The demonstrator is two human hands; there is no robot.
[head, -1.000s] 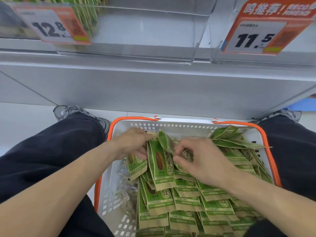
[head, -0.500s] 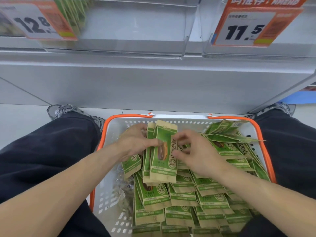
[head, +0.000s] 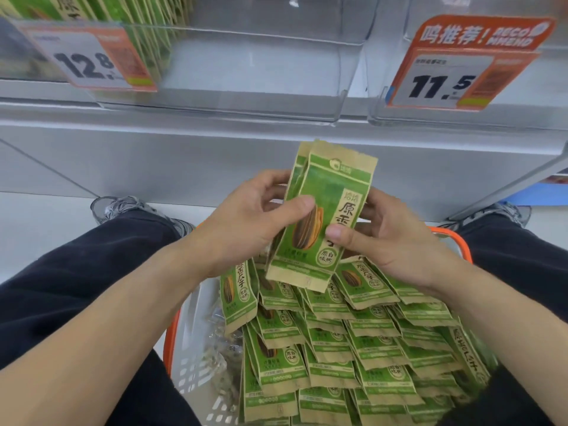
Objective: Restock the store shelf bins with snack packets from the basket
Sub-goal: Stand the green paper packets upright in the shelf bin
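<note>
A small stack of green and tan sunflower-seed packets [head: 325,192] stands upright above the basket, held between both hands. My left hand [head: 246,222] grips its left edge with the thumb across the front. My right hand [head: 390,241] holds the right edge, thumb pressed on the packet's lower front. Below them the white basket with an orange rim [head: 190,364] holds several more of the same packets [head: 353,342] laid in overlapping rows. Above, a clear shelf bin [head: 246,66] has green packets at its left end [head: 147,29].
Price tags reading 12.8 [head: 89,59] and 11.5 [head: 451,78] hang on the clear bins. A grey shelf front [head: 153,155] runs across under them. My dark trouser legs and grey shoes [head: 123,207] flank the basket. Clear-wrapped items [head: 221,358] lie in the basket's left side.
Both hands have lifted the gathered stack of packets up out of the basket toward the shelf. The view has tilted up, showing more of the bins.
</note>
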